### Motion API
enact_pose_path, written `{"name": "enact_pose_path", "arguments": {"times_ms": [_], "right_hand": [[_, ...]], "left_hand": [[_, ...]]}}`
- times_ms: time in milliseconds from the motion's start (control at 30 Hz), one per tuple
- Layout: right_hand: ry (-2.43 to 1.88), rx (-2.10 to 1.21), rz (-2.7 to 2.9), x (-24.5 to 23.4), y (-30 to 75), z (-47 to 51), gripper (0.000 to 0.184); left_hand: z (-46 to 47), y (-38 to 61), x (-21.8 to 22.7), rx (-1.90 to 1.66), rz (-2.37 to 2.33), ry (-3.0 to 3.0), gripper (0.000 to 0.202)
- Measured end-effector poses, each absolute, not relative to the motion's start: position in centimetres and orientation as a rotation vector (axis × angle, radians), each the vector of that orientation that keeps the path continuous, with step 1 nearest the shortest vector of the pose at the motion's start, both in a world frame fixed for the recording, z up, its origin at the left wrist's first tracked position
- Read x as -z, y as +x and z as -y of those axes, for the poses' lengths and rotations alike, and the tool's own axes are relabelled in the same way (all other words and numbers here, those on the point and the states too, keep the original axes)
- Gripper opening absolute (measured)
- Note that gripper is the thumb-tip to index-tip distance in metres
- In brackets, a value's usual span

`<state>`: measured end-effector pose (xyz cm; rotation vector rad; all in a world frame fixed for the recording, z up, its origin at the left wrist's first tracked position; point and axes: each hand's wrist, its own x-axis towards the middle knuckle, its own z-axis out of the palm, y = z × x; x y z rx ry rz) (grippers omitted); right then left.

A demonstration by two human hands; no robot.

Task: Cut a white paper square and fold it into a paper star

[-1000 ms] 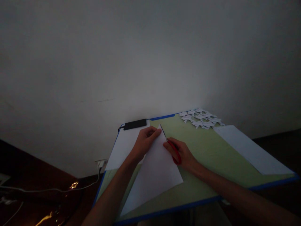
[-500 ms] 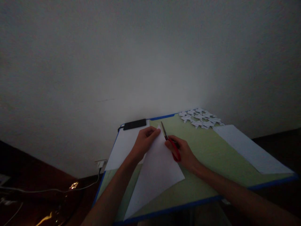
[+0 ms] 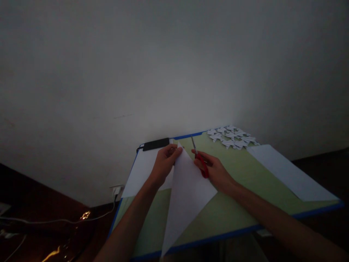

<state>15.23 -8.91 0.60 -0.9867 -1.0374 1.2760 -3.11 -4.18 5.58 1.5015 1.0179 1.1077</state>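
Observation:
My left hand (image 3: 165, 162) pinches the top corner of a white sheet of paper (image 3: 187, 194), which hangs in a folded, triangular shape over the green table (image 3: 237, 185). In my right hand (image 3: 214, 169) is a pair of scissors (image 3: 202, 165) with red handles. Its blades point up and away and look closed. They stand a little to the right of the paper's top corner, apart from it.
Several small folded white paper pieces (image 3: 234, 136) lie at the table's back right. White sheets (image 3: 289, 173) rest along the right side, with more paper (image 3: 139, 173) at the left. A black phone-like device (image 3: 156, 144) lies at the back left. A wall socket (image 3: 116, 190) holds a plugged cable.
The scissors have moved away from the paper's top corner, a little up and right. The paper has turned, its lower corner swinging right, and my left hand has shifted slightly left.

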Motion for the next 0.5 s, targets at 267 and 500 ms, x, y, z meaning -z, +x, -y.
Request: {"name": "enact_pose_path", "arguments": {"times_ms": [267, 500], "right_hand": [[-0.858, -1.334, 1.149, 0.3, 16.3, 8.4, 0.076], [-1.009, -1.290, 1.209, -0.7, 17.0, 8.3, 0.064]], "left_hand": [[4.0, -3.1, -5.1, -1.151, -1.062, 1.524, 0.039], [3.7, -3.0, -4.5, -1.147, -1.065, 1.530, 0.039]]}}
